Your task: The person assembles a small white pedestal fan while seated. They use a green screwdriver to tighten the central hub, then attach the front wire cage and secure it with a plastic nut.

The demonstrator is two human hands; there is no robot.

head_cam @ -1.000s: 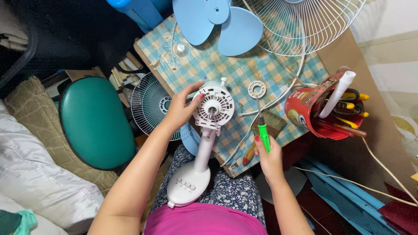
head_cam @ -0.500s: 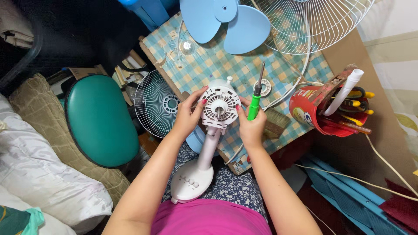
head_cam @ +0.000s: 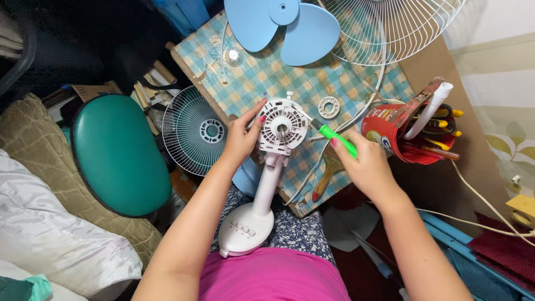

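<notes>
Crowding the fan motor (head_cam: pixel 282 127): blue blades (head_cam: pixel 281 25), red tin (head_cam: pixel 390 131).

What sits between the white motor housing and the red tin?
In the head view, between the motor housing and red tin: a green-handled screwdriver in the right hand, and a white cord.

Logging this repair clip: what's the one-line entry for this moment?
left hand: steadies white fan motor housing | right hand: holds green screwdriver, tip at housing

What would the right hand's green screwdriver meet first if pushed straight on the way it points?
Likely the white fan motor housing: the screwdriver in the right hand points left at its right edge, though depth is unclear. The left hand grips its other side.
</notes>
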